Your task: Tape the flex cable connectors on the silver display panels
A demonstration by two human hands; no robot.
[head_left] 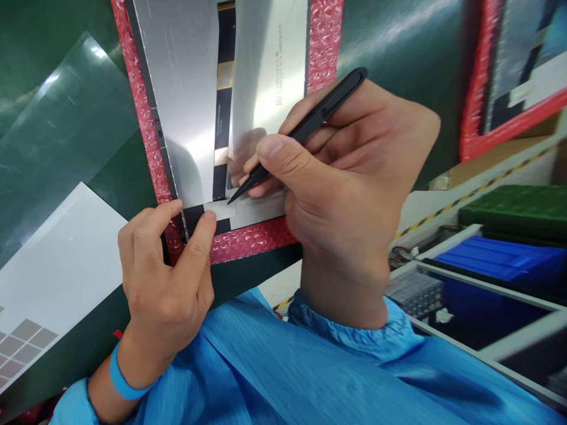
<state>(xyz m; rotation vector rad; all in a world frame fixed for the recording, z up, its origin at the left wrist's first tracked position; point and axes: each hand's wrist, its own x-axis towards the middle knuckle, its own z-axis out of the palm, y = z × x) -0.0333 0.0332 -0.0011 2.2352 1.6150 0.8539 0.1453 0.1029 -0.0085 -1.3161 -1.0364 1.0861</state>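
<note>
My right hand [349,153] is closed around black tweezers [305,127], held like a pen. Their fine tip touches a pale strip [230,208] at the panel's near edge. Beneath them lies a silvery flat panel [181,88] with two metallic plates and a dark band [224,118] with gold sections between them. My left hand [166,277] rests at the panel's near left corner, holding nothing. Its thumb presses on the strip beside the tweezer tip, and its index finger touches the left edge. Pink bubble wrap [252,241] lies under the panel.
On the dark green table [394,53], a clear sheet [62,130] and a white sheet with grey squares [66,254] lie to the left. Another panel on pink wrap [522,127] is at far right. Below it stand a blue bin [500,258] and a metal frame [482,289].
</note>
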